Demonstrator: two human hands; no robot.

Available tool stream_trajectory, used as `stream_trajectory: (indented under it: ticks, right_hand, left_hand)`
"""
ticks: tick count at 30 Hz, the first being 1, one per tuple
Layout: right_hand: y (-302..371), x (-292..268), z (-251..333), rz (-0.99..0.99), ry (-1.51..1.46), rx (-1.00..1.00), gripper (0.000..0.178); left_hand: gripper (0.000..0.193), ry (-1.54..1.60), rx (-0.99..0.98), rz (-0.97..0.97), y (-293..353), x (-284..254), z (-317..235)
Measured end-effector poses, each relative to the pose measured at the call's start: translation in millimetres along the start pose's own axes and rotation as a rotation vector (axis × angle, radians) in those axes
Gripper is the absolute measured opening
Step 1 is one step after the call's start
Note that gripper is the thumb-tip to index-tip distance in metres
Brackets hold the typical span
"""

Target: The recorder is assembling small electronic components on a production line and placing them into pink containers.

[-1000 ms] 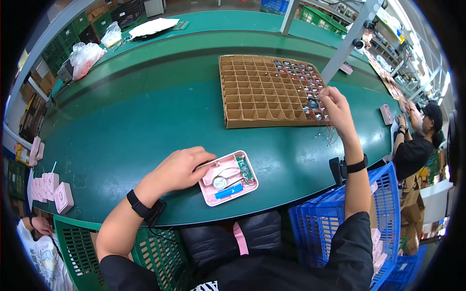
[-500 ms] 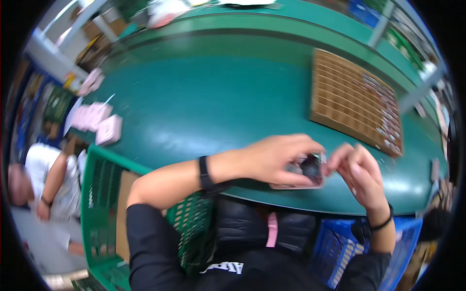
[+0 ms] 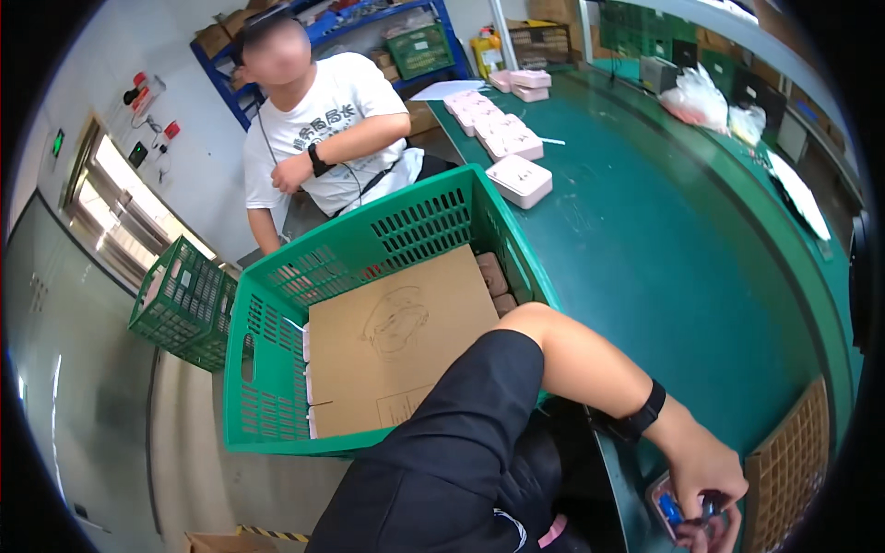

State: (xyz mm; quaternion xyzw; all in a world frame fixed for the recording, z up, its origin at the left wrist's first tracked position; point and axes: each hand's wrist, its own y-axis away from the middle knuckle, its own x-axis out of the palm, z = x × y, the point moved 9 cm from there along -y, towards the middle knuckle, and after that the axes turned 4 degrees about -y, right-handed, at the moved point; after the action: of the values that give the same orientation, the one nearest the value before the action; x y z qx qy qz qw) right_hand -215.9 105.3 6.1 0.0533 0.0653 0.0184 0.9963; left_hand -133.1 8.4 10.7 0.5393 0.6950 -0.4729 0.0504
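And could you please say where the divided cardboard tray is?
The divided cardboard tray lies at the head view's lower right, on the green table, beside the left hand.

Left grip (image 3: 708,468) partly hides pink case (image 3: 655,493); lower edge crops right grip (image 3: 716,536)

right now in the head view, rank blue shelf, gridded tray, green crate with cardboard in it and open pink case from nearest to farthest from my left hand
Nearest to your left hand first:
1. Case: at the hand, partly covered by it.
2. Tray: just right of it.
3. Crate: off to the left.
4. Shelf: far back, upper left.
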Motion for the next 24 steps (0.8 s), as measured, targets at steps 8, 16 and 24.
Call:
stream_trajectory:
  ticks: [8,16,24]
  right_hand:
    - [3,-23,-43,0.061,0.026,0.3,0.043]
    - [6,5,-20,-0.123,-0.17,0.126,0.029]
    - [-33,2,-19,-0.144,-0.259,-0.036,0.036]
  left_hand:
    - [0.029,0.018,0.106,-0.03,0,7,-6]
    - [0.019,0.008,0.099,-0.078,1,-24,-56]
    - [0.029,-0.289,-0.128,0.056,-3,-41,-40]
